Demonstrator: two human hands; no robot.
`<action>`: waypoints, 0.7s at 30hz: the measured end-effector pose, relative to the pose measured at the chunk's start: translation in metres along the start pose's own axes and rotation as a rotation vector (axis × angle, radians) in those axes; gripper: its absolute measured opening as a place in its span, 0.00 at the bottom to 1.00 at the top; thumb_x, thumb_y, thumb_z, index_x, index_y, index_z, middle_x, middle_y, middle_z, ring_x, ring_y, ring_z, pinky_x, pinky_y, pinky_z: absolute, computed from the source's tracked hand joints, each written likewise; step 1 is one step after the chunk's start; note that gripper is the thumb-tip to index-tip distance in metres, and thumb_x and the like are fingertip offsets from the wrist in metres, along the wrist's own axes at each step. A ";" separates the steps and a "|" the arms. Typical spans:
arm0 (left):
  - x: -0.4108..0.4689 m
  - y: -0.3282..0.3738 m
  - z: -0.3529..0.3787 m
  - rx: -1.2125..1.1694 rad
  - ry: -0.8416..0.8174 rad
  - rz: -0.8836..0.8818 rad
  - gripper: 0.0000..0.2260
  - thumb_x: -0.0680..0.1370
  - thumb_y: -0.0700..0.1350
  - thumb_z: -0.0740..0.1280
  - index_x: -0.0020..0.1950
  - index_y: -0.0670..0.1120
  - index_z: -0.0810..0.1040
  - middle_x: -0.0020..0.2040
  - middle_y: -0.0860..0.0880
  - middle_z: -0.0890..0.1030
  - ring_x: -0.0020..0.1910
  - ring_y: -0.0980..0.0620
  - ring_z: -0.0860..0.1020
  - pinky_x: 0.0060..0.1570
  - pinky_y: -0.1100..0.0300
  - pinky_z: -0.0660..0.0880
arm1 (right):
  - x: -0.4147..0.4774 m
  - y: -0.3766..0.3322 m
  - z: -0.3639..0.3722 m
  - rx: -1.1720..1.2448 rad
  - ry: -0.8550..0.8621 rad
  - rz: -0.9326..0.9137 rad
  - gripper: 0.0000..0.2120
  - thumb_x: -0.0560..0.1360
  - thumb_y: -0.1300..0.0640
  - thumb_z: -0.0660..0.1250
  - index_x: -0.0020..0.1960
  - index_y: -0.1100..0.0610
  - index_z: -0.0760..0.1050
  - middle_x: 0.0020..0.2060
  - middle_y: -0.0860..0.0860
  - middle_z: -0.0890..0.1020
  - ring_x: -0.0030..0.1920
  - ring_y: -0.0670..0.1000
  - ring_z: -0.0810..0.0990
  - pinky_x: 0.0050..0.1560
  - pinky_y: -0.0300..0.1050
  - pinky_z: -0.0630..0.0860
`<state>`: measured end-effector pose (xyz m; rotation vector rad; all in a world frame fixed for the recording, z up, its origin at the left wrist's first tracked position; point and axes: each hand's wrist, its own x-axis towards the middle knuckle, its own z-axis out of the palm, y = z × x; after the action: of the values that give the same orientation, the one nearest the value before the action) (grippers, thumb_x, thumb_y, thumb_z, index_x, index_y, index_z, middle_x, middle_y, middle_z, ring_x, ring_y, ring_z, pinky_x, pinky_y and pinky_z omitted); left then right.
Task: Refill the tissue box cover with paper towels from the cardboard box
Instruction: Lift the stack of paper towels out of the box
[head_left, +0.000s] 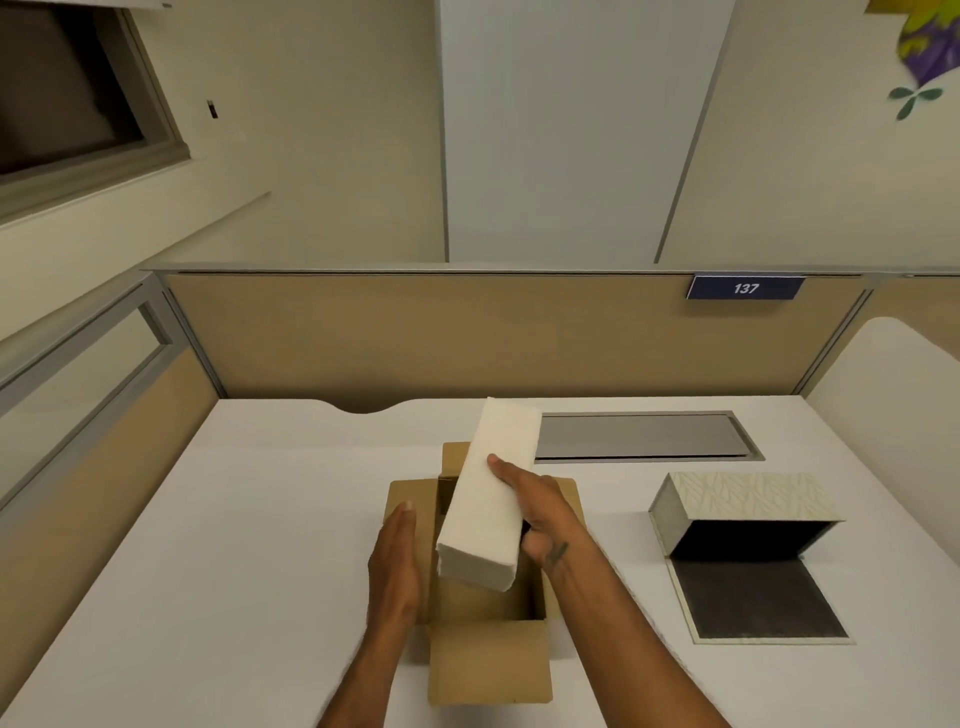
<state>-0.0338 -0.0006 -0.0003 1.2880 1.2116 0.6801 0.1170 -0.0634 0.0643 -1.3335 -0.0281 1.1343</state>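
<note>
A long white stack of paper towels (491, 493) is tilted up above the open cardboard box (488, 670), its far end raised. My right hand (540, 512) grips the stack from its right side, fingers across the top. My left hand (397, 566) is flat against the box's left flap, fingers straight, not touching the stack. The tissue box cover (748, 499), pale with a leaf pattern, lies on its side to the right with its dark inside facing me and its bottom flap (753, 603) folded out on the desk.
All of this sits on a white desk (208, 545). A grey cable hatch (639, 436) is set into the desk behind the box. Tan partition walls (415, 338) close off the back and left; a "137" label (745, 288) hangs on the back one.
</note>
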 end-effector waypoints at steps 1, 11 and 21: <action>-0.007 0.006 0.001 -0.065 -0.032 -0.049 0.30 0.77 0.65 0.52 0.75 0.53 0.62 0.76 0.49 0.65 0.74 0.45 0.64 0.72 0.43 0.59 | -0.004 -0.004 0.000 0.011 0.003 -0.014 0.21 0.73 0.54 0.74 0.63 0.59 0.74 0.52 0.58 0.84 0.49 0.58 0.83 0.41 0.52 0.81; -0.067 0.033 0.038 -0.644 -0.315 -0.254 0.34 0.68 0.72 0.62 0.67 0.52 0.74 0.60 0.43 0.81 0.62 0.43 0.77 0.66 0.47 0.71 | -0.031 -0.027 -0.020 0.133 0.103 -0.111 0.25 0.72 0.53 0.74 0.65 0.59 0.72 0.55 0.59 0.83 0.54 0.61 0.83 0.58 0.63 0.79; -0.115 0.046 0.107 -0.514 -0.261 -0.217 0.35 0.60 0.56 0.77 0.65 0.51 0.71 0.57 0.42 0.79 0.55 0.42 0.79 0.43 0.51 0.81 | -0.058 -0.032 -0.076 0.190 0.239 -0.202 0.30 0.72 0.52 0.74 0.68 0.57 0.66 0.57 0.57 0.81 0.54 0.59 0.82 0.55 0.59 0.81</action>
<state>0.0427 -0.1324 0.0606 0.7745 0.8711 0.5924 0.1535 -0.1517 0.0976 -1.2574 0.1151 0.7830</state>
